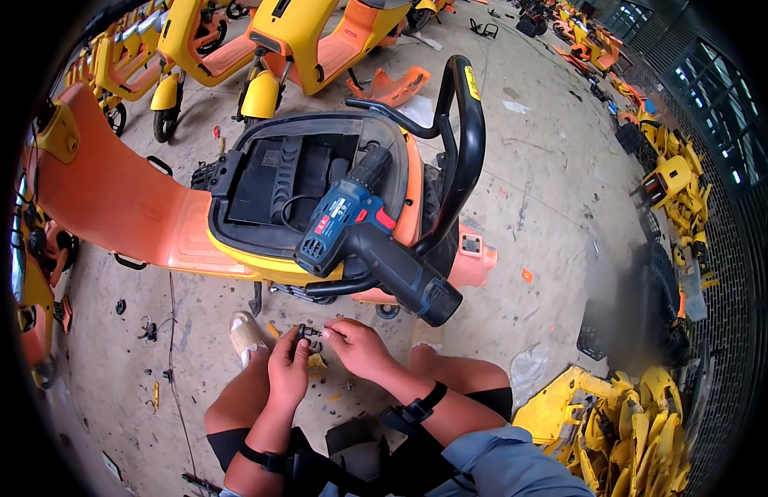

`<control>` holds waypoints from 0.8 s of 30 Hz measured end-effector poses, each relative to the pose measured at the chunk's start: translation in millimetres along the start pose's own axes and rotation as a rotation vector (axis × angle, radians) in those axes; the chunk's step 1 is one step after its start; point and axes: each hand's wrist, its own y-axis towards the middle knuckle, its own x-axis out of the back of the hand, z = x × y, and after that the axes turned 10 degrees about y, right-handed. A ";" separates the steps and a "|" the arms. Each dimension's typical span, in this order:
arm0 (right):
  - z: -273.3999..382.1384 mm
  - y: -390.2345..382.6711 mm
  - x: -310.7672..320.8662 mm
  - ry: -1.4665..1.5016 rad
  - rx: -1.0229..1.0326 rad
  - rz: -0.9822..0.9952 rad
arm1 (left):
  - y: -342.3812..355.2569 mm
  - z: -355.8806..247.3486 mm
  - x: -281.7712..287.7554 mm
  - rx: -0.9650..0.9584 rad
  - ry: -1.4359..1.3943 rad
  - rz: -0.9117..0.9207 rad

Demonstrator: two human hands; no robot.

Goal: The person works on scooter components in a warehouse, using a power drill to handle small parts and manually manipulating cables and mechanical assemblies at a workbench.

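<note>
My left fingers [300, 352] hold a small black part [307, 332] at their tips, its long axis running roughly left-right toward my right fingers [342, 329], which are drawn narrow at its right end; can't tell if those grip it. Left hand is nearer: part is at its thumb, just left of the right fingertips, over the floor [193, 331], with the drill [341, 225] beyond on the scooter [181, 222].

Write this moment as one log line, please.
left hand: holding small dark part | right hand: at its right end | cordless drill: lying on scooter
</note>
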 end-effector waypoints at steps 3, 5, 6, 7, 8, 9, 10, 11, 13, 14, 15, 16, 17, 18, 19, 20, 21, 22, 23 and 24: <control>9.0 1.7 4.4 0.021 -0.204 0.106 | -0.8 4.9 -0.7 -0.005 0.036 -0.020; 5.6 -1.9 1.3 0.046 -0.124 0.088 | -0.6 8.6 -1.7 0.012 0.011 -0.038; 2.2 -4.0 0.6 0.005 -0.060 0.067 | 0.1 9.0 -3.1 0.001 -0.001 -0.046; -2.1 -5.9 0.0 -0.036 0.004 0.045 | 1.1 8.9 -4.6 -0.011 -0.014 -0.054; -3.3 -6.6 -0.9 -0.075 0.067 0.025 | 1.6 9.4 -5.1 -0.022 -0.025 -0.063; -3.7 -6.5 -0.9 -0.088 0.071 0.033 | 1.8 13.4 -5.7 -0.013 -0.005 -0.062; -3.6 -6.5 -0.5 -0.100 0.075 0.040 | 1.7 19.4 -6.5 -0.005 0.014 -0.060; -3.6 -6.8 0.6 -0.114 0.078 0.045 | 1.5 21.0 -7.7 0.004 0.032 -0.056; -4.4 -6.8 -0.1 -0.112 0.060 0.029 | 1.0 22.0 -9.3 0.010 0.013 -0.032; -4.8 -7.0 -0.8 -0.108 0.051 0.021 | 0.1 19.1 -9.0 0.014 0.005 -0.021; -4.7 -7.1 -0.6 -0.115 0.036 0.023 | -0.9 15.4 -9.9 0.039 -0.027 -0.022; -4.6 -6.9 -0.1 -0.123 0.021 0.025 | -2.0 10.5 -11.8 0.064 -0.060 -0.023; -4.0 -6.9 -0.3 -0.129 0.006 0.027 | -2.8 6.9 -12.0 0.088 -0.092 -0.026; -4.8 -7.1 -1.2 -0.138 -0.005 0.027 | -3.1 7.6 -11.8 0.086 -0.096 -0.027; -6.7 -7.6 -2.5 -0.147 -0.016 0.027 | -3.3 9.4 -12.2 0.084 -0.101 -0.028; -7.5 -7.5 -3.6 -0.156 -0.025 0.025 | -2.8 10.3 -12.2 0.079 -0.106 -0.029; -7.6 -7.3 -4.4 -0.162 -0.028 0.026 | -2.4 11.1 -11.9 0.094 -0.117 -0.020; -7.6 -7.2 -5.0 -0.169 -0.030 0.027 | -2.1 11.9 -11.6 0.109 -0.128 -0.010; -7.5 -7.2 -5.9 -0.174 -0.033 0.028 | -1.9 12.6 -11.0 0.125 -0.137 0.000; -7.0 -7.1 -6.5 -0.179 -0.028 0.028 | -1.6 12.8 -10.5 0.133 -0.138 0.003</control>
